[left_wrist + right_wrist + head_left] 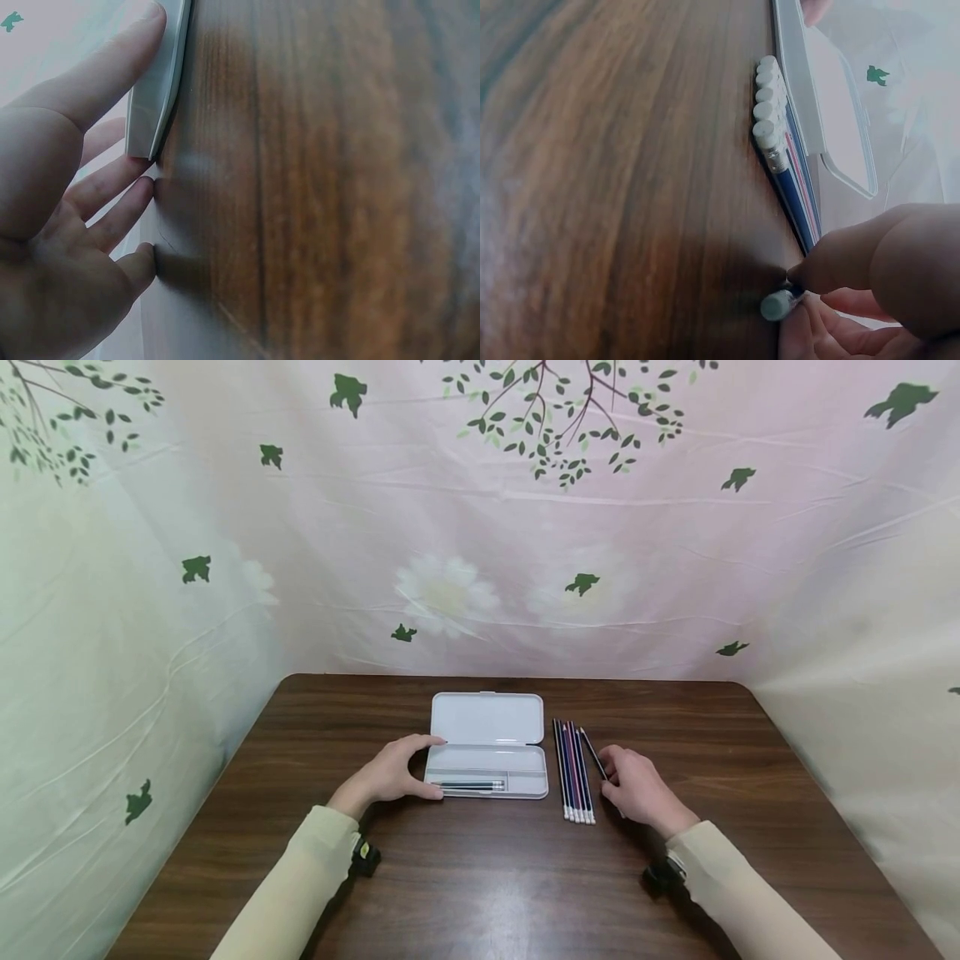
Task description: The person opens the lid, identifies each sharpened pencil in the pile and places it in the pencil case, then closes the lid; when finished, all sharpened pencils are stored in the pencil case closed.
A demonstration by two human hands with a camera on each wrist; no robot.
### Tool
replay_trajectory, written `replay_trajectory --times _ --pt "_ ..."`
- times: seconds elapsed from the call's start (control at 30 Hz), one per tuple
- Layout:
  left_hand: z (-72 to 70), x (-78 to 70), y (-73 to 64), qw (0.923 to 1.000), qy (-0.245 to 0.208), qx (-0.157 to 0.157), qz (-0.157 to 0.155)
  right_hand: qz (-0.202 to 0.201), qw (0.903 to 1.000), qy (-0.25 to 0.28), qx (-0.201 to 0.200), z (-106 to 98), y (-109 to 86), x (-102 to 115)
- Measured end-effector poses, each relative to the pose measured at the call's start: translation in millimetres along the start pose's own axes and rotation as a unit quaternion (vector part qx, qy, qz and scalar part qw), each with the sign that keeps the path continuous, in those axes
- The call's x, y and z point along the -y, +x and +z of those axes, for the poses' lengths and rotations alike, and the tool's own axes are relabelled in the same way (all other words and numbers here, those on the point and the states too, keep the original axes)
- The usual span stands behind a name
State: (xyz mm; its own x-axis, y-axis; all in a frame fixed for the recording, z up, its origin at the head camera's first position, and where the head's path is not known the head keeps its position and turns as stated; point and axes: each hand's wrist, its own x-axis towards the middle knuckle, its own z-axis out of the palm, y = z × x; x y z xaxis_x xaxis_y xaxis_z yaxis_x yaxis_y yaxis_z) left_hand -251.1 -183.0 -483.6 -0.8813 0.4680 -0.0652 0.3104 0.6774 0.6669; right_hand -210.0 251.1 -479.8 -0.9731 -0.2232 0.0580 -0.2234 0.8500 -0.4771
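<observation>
Pencil (593, 753) in right hand (641, 785) perhaps barely clears the pencil row's (575, 774) edge.

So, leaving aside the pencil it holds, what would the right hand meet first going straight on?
The right hand would likely meet the row of pencils first, toward their far ends, though exact depth is unclear.

No word, number or brand can be read in any view. A small yellow-green mark (364, 850) on the black wrist device (370, 862) at left is too tiny to make out, and the pencils (573, 772) right of the white pencil case (487, 760) show no legible print.
</observation>
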Motion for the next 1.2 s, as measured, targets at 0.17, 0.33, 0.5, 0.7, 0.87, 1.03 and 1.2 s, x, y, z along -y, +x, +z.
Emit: replay_trajectory --times 0.17,0.33,0.5,0.7,0.87,1.03,1.2 --pt "1.0 0.0 0.0 1.0 0.0 0.0 0.002 0.018 0.9998 0.01 0.0 0.6 -2.0 1.5" --pt "1.4 0.2 -0.5 1.0 0.001 0.001 0.0 0.024 0.9997 0.003 -0.008 0.6 -3.7 1.0" --pt "1.0 0.2 -1.0 1.0 0.002 0.001 -0.002 0.031 0.9994 0.002 -0.012 -0.9 -4.8 -0.5" --pt "1.0 -0.2 -1.3 1.0 0.001 0.0 -0.002 0.027 0.9992 0.002 -0.028 -2.3 -6.5 -3.1" --pt "0.3 -1.1 -1.4 1.0 -0.003 0.002 -0.003 0.019 0.999 -0.003 -0.042 -2.6 -6.5 -5.4" --pt "-1.3 -1.7 -0.8 1.0 0.001 0.0 -0.002 0.015 0.9991 0.002 -0.04 -4.8 -3.5 -3.8" --pt "-1.5 -1.1 0.1 1.0 0.005 0.002 0.001 0.005 0.9994 0.011 -0.033 -6.4 -1.9 0.5"
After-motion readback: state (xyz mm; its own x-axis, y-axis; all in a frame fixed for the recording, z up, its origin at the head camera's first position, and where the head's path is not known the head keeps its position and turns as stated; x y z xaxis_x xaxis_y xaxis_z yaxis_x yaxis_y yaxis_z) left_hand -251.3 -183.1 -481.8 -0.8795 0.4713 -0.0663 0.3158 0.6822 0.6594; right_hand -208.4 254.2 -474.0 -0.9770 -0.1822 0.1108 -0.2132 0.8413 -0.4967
